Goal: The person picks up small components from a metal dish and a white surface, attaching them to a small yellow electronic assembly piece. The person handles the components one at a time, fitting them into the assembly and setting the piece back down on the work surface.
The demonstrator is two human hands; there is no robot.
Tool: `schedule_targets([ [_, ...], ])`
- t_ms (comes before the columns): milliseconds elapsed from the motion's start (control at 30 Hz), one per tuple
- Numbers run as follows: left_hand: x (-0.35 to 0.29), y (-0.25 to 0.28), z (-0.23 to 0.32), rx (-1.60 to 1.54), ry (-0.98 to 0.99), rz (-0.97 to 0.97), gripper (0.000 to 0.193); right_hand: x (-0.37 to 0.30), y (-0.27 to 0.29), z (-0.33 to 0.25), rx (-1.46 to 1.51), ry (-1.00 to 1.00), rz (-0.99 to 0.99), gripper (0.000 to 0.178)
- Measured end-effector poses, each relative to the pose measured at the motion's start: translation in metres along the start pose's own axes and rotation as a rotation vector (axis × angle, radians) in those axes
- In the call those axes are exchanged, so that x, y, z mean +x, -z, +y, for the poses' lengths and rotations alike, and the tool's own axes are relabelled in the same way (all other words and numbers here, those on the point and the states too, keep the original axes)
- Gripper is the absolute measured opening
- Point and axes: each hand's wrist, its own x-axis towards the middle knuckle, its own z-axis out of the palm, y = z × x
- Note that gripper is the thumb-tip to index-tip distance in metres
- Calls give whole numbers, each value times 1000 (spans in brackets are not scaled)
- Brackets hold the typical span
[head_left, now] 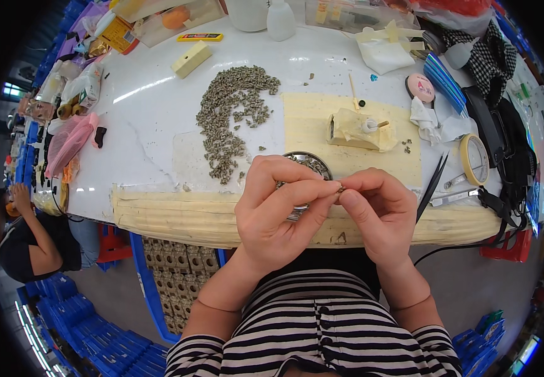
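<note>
My left hand (278, 210) and my right hand (382, 213) meet over the near edge of the table, thumbs and forefingers closed. Pinched between their fingertips is a tiny metal part (341, 190), mostly covered, so its shape does not show. Just behind the left hand sits a round metal dish (327, 168) with small metal pieces in it, partly hidden by that hand. Farther left, a curved heap of similar small metal pieces (221, 110) lies on the white tabletop.
A tape-wrapped block (353, 130) with a small white bottle stands behind my hands. Tweezers (434, 185) and a masking tape roll (473, 158) lie to the right. Padding (171, 217) lines the near edge. Below it is a blue tray (149, 286) of metal parts. Another person sits far left.
</note>
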Motion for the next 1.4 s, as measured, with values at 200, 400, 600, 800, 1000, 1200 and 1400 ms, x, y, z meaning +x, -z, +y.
schedule_targets([
  [200,-4,-2,-3,17,45,53,24,5,-2,-6,-516,439,-31,25],
  [400,-2,1,-2,0,30,30,24,2,-2,-2,-408,251,-5,24],
  [600,0,3,-1,-44,20,-10,24,-2,-3,0,58,-94,-11,17],
  [800,-3,2,-1,-45,88,5,21,-1,-2,-2,-230,168,12,18],
  [1000,-4,1,-2,-75,117,19,20,2,-2,-4,-424,314,5,23],
  [1200,-2,3,0,-93,80,-20,19,-1,-1,1,-123,21,-34,20],
  [1400,-2,2,-1,-85,87,-24,20,-2,-1,0,-37,3,-17,15],
])
